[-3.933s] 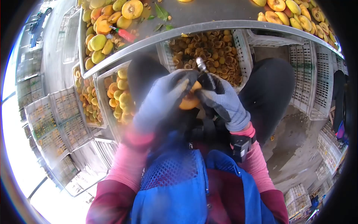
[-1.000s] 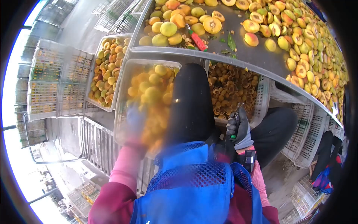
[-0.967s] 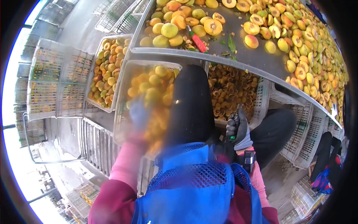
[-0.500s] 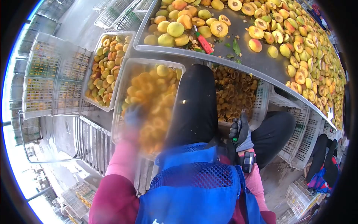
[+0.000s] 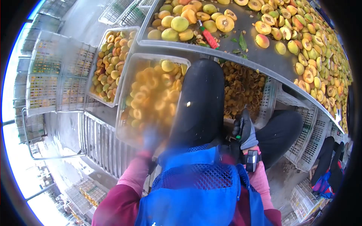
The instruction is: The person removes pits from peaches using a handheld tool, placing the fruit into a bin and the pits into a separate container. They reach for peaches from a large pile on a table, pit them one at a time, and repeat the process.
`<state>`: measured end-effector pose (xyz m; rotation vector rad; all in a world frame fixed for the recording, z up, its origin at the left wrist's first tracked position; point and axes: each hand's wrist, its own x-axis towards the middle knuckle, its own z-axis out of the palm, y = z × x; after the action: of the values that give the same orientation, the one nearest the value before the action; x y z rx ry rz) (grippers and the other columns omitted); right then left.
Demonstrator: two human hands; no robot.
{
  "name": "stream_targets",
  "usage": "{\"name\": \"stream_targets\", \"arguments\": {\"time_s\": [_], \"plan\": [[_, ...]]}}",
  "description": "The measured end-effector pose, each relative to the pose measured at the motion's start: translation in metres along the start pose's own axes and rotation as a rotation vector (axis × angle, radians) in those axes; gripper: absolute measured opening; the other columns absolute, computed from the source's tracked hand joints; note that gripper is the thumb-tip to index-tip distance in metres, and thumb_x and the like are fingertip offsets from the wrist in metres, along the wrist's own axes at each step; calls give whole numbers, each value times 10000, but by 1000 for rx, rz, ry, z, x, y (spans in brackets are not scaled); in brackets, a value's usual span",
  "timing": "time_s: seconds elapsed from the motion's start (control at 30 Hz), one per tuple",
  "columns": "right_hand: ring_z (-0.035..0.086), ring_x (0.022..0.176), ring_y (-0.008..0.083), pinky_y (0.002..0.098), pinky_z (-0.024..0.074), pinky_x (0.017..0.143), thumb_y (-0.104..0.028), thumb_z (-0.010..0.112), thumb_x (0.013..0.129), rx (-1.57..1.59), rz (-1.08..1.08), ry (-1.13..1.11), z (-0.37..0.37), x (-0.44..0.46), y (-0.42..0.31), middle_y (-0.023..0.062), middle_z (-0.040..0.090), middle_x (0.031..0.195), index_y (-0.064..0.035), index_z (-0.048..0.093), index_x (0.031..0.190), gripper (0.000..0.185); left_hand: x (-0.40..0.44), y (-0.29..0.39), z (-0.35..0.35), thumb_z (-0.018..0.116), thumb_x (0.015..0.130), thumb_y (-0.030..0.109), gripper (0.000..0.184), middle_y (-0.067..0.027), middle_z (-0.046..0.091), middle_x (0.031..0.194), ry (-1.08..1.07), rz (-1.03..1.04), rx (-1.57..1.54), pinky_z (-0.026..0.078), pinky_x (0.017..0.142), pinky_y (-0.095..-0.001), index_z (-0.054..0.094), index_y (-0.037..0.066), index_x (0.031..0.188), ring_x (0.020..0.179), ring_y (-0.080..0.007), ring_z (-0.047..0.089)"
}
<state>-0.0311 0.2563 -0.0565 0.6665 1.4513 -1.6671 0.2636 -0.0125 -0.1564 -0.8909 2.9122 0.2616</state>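
My left hand (image 5: 151,140), in a bluish-grey glove, is smeared by motion over the near end of a clear-walled crate (image 5: 124,94). Halved yellow peaches (image 5: 145,98) fill that crate, partly blurred. Whether the hand holds a piece I cannot tell. By my right knee, my right hand (image 5: 244,131), in a grey and black glove, is closed with its fingers curled. A small green end shows at its fingers; the rest of the object is hidden. A red-handled tool (image 5: 209,38) lies on the metal table (image 5: 260,62) among peaches.
Whole and halved peaches (image 5: 313,67) are heaped on the table's right side. Under its edge stands a crate of small brownish cup-shaped pieces (image 5: 241,88). Another peach-filled crate (image 5: 113,67) is at left, beside stacked crates (image 5: 60,75). A slatted crate (image 5: 102,139) sits below them.
My left hand has moved from the left side of the peach crate toward its near end, closer to my body. My right hand stays by the knee. The view has shifted slightly.
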Motion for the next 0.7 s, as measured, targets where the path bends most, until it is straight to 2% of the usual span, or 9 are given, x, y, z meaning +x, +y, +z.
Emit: {"name": "stream_targets", "arguments": {"time_s": [0.07, 0.13, 0.2, 0.3, 0.37, 0.43, 0.57, 0.63, 0.7], "plan": [[412, 407, 84, 221, 348, 370, -570, 537, 855, -21, 16, 17, -11, 11, -2, -27, 440, 573, -131, 501, 834, 441, 10, 17, -28, 652, 758, 367, 447, -125, 579, 1149, -13, 86, 19, 414, 920, -393, 596, 183, 1162, 1058, -312, 540], [414, 399, 89, 217, 350, 367, -558, 529, 866, -30, 22, -31, -14, 2, -26, -28, 440, 572, -123, 501, 836, 437, 30, 10, -45, 658, 759, 349, 397, -134, 606, 1080, -52, -67, 24, 437, 881, -392, 620, 166, 1110, 1003, -312, 569], [424, 390, 94, 219, 351, 354, -508, 506, 898, -59, -52, -140, -23, 6, -52, -25, 455, 575, -101, 517, 875, 408, 75, 9, -72, 661, 772, 298, 320, -141, 624, 1016, 49, -130, -4, 459, 840, -392, 642, 135, 1047, 934, -316, 594], [496, 576, 83, 220, 412, 474, -262, 515, 918, -113, -201, -272, -33, 12, -94, 12, 531, 797, -70, 543, 1002, 211, 171, 61, -138, 652, 803, 157, 222, -140, 622, 1015, 422, 71, -185, 447, 863, -393, 647, 75, 1009, 935, -308, 589], [518, 683, 75, 227, 450, 559, -82, 507, 911, -2, -204, -343, -33, 6, -131, 32, 556, 947, -26, 528, 1106, 204, 237, 116, -178, 648, 809, 114, 230, -126, 616, 1055, 505, 268, -160, 426, 897, -384, 639, 52, 1031, 991, -290, 567], [541, 590, 104, 236, 404, 368, -246, 478, 953, -38, -377, -421, -36, 20, -143, 51, 549, 889, -48, 472, 1137, 270, 293, 178, -203, 656, 798, 115, 275, -115, 607, 1094, 534, 384, -53, 408, 927, -376, 635, 67, 1068, 1049, -289, 544], [540, 650, 91, 224, 434, 517, -137, 521, 933, 3, -497, -267, -50, 45, -158, 26, 559, 844, -29, 510, 1107, 204, 395, 320, -239, 678, 789, 167, 323, -114, 601, 1124, 446, 763, -187, 408, 938, -383, 631, 86, 1098, 1086, -294, 536], [539, 632, 95, 221, 430, 516, -159, 512, 942, 86, -506, -244, -57, 48, -161, 24, 560, 806, -22, 532, 1076, 192, 452, 377, -228, 666, 812, 224, 358, -130, 583, 1157, 386, 818, -270, 398, 956, -384, 610, 94, 1140, 1105, -314, 525], [499, 437, 116, 247, 381, 349, -191, 495, 950, 152, -432, -246, -57, 45, -173, 36, 549, 709, -25, 536, 976, 174, 520, 421, -214, 639, 804, 365, 449, -149, 522, 1249, 479, 1113, -112, 410, 955, -415, 591, 107, 1169, 1163, -330, 478]]}}
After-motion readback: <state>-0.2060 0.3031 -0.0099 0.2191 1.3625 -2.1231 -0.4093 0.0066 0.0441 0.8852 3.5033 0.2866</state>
